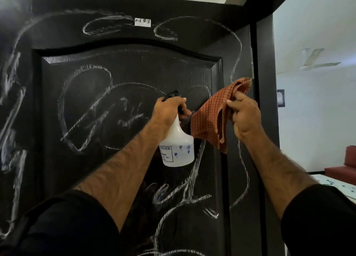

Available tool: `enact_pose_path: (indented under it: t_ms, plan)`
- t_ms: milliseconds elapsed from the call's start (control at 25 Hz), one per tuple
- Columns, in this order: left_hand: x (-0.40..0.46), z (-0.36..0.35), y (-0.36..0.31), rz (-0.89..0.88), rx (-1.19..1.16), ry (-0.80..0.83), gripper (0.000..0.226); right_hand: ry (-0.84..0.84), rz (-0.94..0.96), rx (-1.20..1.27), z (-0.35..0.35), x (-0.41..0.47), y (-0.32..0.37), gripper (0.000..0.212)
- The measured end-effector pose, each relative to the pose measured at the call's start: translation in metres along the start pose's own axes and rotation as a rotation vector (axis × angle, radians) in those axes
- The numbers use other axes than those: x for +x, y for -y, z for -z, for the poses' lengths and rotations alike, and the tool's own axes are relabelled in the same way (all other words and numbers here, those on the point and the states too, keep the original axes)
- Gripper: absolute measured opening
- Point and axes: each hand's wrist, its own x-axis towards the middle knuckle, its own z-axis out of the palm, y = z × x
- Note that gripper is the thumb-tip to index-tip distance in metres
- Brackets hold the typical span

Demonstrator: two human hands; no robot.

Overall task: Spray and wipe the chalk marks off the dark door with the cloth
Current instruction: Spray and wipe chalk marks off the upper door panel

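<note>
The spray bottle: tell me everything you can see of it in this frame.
The spray bottle is white, translucent-looking plastic, with a rounded body narrowing to a slim neck and a black trigger head. A boxed label reading "SPRAYER" and small blue flower prints mark its body. It is held roughly upright in front of the dark door, the left hand gripping its neck and head. Its liquid level cannot be told.

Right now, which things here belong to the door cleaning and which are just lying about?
Job: spray bottle in left hand; checked cloth in right hand; chalk marks; dark door.
Lying about: white label; red seat; wall picture.
</note>
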Motion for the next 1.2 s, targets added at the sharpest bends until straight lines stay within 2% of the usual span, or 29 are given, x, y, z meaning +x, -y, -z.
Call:
enact_pose_path:
  t_ms: [120, 320, 520, 600, 720, 840, 880, 960, 1080, 1160, 1200]
  plan:
    - [0.015, 0.001, -0.017, -0.028, -0.016, 0.018, 0.026, 0.013, 0.009, 0.008, -0.01, 0.016, 0.008, 0.037]
    - [0.033, -0.001, -0.033, -0.039, 0.036, 0.102, 0.025, 0.0, 0.127, -0.217, -0.009, 0.024, 0.017, 0.049]
    - [0.035, -0.016, -0.056, -0.08, 0.028, 0.143, 0.026, -0.248, 0.343, -0.604, 0.015, 0.026, 0.007, 0.046]
    - [0.035, -0.021, -0.065, -0.075, 0.01, 0.152, 0.022, -0.286, 0.415, -0.678, 0.019, 0.03, 0.003, 0.053]
    - [0.042, -0.025, -0.075, -0.096, 0.018, 0.131, 0.023, -0.136, 0.545, -0.837, 0.016, 0.046, -0.002, 0.054]
    - [0.057, -0.027, -0.083, -0.087, 0.023, 0.053, 0.027, 0.01, 0.673, -1.134, 0.008, 0.068, -0.029, 0.046]
    - [0.062, -0.029, -0.086, -0.082, 0.034, 0.033, 0.027, 0.015, 0.717, -1.202, 0.009, 0.079, -0.037, 0.045]
    - [0.072, -0.033, -0.088, -0.09, 0.052, 0.003, 0.026, 0.019, 0.683, -1.275, 0.009, 0.108, -0.032, 0.05]
    - [0.085, -0.042, -0.092, -0.118, 0.089, -0.037, 0.026, -0.102, 0.587, -1.27, -0.007, 0.174, 0.005, 0.056]
    - [0.094, -0.047, -0.098, -0.137, 0.137, -0.066, 0.026, -0.137, 0.644, -1.283, -0.026, 0.202, 0.026, 0.062]
    - [0.099, -0.049, -0.102, -0.147, 0.154, -0.083, 0.026, -0.085, 0.719, -1.311, -0.031, 0.207, 0.027, 0.062]
